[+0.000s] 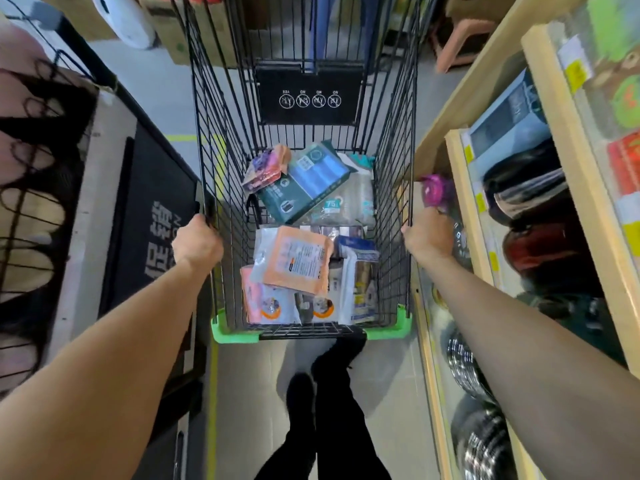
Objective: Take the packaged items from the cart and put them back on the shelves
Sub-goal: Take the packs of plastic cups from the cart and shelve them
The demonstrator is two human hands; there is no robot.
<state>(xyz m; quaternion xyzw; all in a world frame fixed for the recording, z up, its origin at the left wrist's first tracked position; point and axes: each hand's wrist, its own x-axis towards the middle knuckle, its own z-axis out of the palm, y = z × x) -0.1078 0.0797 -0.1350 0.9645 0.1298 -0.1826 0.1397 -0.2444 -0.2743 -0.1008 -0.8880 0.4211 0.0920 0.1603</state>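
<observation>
A black wire cart [221, 140] with green corner bumpers stands straight ahead of me. In its basket lie several packaged items: an orange flat packet [294, 261], a teal and blue box [308, 183], a small purple pack [261, 171] and white pouches [360, 289]. My left hand [197, 242] grips the cart's left top rim. My right hand [429, 239] grips the right top rim, close to the wooden shelves [460, 188] on the right.
The shelves on the right carry bags, boxes and a pink item [434, 188] at the edge. A black sign board [152, 216] and a wire rack [31, 188] stand on the left. Cardboard boxes [194, 26] and a pink stool [464, 39] stand beyond the cart. My legs are below the cart.
</observation>
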